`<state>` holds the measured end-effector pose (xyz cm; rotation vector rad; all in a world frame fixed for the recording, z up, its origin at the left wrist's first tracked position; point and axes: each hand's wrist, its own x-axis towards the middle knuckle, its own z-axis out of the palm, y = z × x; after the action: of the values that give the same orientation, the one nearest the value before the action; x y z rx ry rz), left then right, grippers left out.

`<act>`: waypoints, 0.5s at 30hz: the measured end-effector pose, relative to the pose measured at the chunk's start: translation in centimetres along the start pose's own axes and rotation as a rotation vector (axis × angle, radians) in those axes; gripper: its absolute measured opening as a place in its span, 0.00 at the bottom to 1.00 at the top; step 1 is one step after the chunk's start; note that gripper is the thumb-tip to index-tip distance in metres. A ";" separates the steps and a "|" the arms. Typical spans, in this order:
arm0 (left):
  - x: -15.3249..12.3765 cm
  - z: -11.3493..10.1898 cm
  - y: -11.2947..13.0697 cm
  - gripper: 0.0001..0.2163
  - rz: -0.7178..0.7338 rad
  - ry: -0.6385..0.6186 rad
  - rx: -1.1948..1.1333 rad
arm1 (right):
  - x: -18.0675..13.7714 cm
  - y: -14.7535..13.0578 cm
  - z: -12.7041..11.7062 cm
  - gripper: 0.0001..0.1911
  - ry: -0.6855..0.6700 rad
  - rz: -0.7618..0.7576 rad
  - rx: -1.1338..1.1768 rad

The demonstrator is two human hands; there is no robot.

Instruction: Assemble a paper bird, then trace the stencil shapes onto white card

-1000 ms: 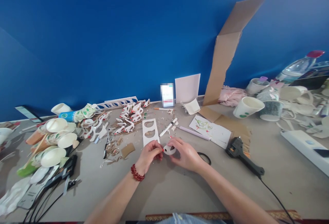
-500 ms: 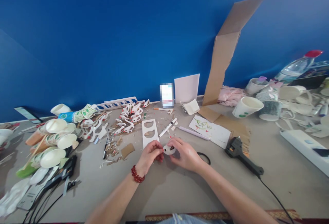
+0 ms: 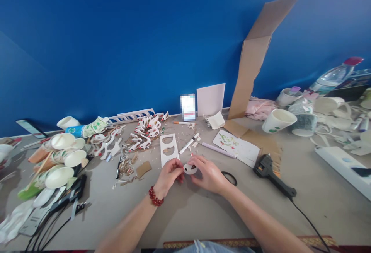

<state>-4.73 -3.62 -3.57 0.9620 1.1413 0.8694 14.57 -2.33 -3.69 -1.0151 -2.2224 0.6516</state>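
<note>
Between my hands is a small white cutout (image 3: 189, 169) with a dark spot like an eye; it resembles the bird-shaped pieces further back. My right hand (image 3: 209, 174) grips its right side, fingers on top and thumb below. The fingers of my left hand (image 3: 170, 175) are pinched at its left tip, hiding that end. Just behind my left hand lies a white sheet (image 3: 172, 150) with oval holes cut out. A black ring-shaped loop (image 3: 230, 178) rests beside my right wrist.
Several white bird-shaped cutouts (image 3: 145, 131) are heaped at the back left, near cardboard scraps (image 3: 144, 170). To the right lies a black glue gun (image 3: 274, 179) with its cable. A marker (image 3: 188, 144), a purple stick (image 3: 218, 150) and a drawing (image 3: 237, 147) lie behind my hands. Paper cups (image 3: 279, 121) stand at right.
Almost nothing differs. Both hands stay on the white cutout, with only a very slight shift of the view.
</note>
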 end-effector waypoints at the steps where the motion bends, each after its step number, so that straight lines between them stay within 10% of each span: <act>1: 0.0 0.0 0.0 0.11 0.000 0.003 0.002 | 0.0 0.0 0.0 0.18 0.001 0.000 -0.003; 15: -0.1 0.3 0.2 0.08 -0.003 0.033 0.037 | -0.1 0.1 0.2 0.18 0.011 -0.022 -0.034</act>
<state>-4.45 -3.65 -3.31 0.9787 1.1905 0.8674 14.53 -2.34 -3.93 -1.0067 -2.2389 0.5993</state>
